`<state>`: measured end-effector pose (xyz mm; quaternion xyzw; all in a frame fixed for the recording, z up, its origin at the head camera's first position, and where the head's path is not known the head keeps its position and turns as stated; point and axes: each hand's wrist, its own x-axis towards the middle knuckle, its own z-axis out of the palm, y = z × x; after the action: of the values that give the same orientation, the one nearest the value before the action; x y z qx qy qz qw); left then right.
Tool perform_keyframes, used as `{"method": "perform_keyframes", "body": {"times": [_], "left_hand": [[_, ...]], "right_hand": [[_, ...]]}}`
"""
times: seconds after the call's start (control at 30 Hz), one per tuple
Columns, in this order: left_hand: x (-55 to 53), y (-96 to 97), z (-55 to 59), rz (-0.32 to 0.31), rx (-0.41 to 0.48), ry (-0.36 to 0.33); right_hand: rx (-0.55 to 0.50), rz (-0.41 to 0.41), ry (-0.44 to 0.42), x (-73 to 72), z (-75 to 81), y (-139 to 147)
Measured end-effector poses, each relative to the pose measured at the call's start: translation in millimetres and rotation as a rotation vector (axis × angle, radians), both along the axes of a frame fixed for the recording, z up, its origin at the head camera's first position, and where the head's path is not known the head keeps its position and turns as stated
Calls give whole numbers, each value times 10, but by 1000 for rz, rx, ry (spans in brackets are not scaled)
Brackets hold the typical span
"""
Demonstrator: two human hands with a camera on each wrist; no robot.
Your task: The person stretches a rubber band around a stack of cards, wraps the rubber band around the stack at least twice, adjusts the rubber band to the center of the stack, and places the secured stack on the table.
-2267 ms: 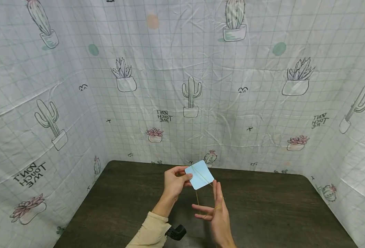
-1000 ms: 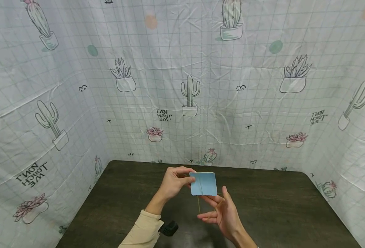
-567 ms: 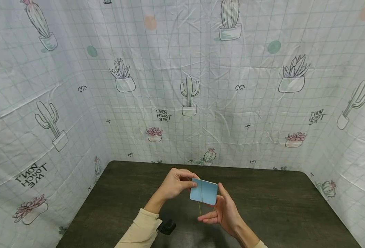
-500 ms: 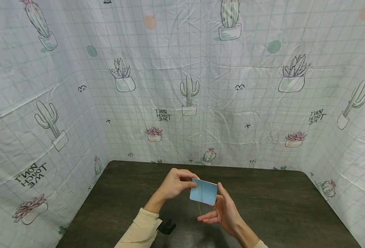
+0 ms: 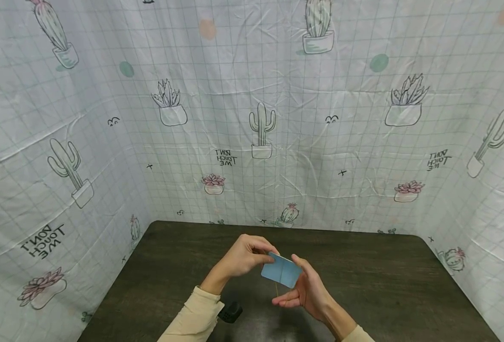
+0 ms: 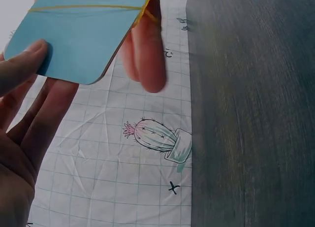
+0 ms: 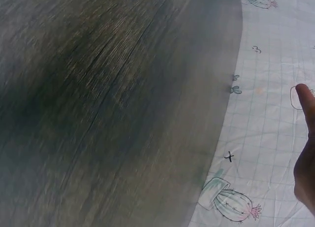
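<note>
My left hand [image 5: 243, 256] pinches a light blue square card or thin stack of cards [image 5: 282, 270] by its upper left corner, thumb on the blue face, fingers behind. A thin yellow rubber band [image 6: 83, 7] crosses the blue face and wraps its edge. Below the card, a strand of the band runs down to the fingers of my right hand [image 5: 309, 287]. That hand is spread at the card's right side, its thumb raised near the upper right corner and two lower fingers reaching left under the card. The right wrist view catches only part of the right hand.
A dark wood table [image 5: 384, 280] lies below both hands. White curtain [image 5: 346, 152] printed with cacti stands round its back and sides. A black device [image 5: 231, 312] sits at the left wrist, below the beige sleeve [image 5: 196, 308].
The card has turned from a diamond pose and tipped, its face now foreshortened, and has come lower. The right hand's raised fingers have moved behind the card; its thumb has come to the card's upper right.
</note>
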<state>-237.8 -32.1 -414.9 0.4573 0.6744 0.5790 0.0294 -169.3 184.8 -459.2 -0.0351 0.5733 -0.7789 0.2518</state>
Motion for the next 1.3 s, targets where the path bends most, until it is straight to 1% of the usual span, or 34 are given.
{"method": "perform_keyframes", "body": {"times": [0.1,0.17,0.23,0.33,0.47,0.57,0.67,0.73,0.83,0.9,0.97,1.03,1.1,1.13,1.2,1.3], "left_hand": [[12,1,6,-26,3,19],[15,1,-7,-35,9,32],[3,3,-49,-29,19,41],[-43,14,-165,4,48,27],[-122,33,-343,72,96,-28],[-153,42,-414,115,134,-90],[-163,52,-424,148,173,-151],[-165,58,-415,160,192,-175],[-164,65,-397,170,208,-187],[-162,69,-388,180,203,-187],[-160,71,-387,197,193,-194],[-154,73,-387,215,185,-213],[-150,71,-392,231,176,-239],[-149,70,-397,236,172,-251],[-151,65,-406,245,162,-275],[-162,55,-421,261,149,-307]], "right_hand": [[-52,1,-34,-13,-9,10],[-118,-1,-60,-22,-20,28],[-190,-3,-87,-31,-32,47],[-273,-23,-116,-42,-47,72],[-300,-62,-133,-55,-51,77],[-312,-77,-122,-61,-50,81],[-348,-98,-108,-57,-45,89],[-376,-108,-99,-53,-47,96],[-410,-117,-102,-50,-51,103],[-422,-124,-106,-51,-51,104],[-422,-149,-118,-50,-47,100],[-393,-191,-113,-47,-45,90],[-309,-240,-82,-45,-42,72],[-245,-265,-52,-45,-41,63],[-60,-309,55,-49,-39,47],[208,-346,197,-63,-24,39]]}}
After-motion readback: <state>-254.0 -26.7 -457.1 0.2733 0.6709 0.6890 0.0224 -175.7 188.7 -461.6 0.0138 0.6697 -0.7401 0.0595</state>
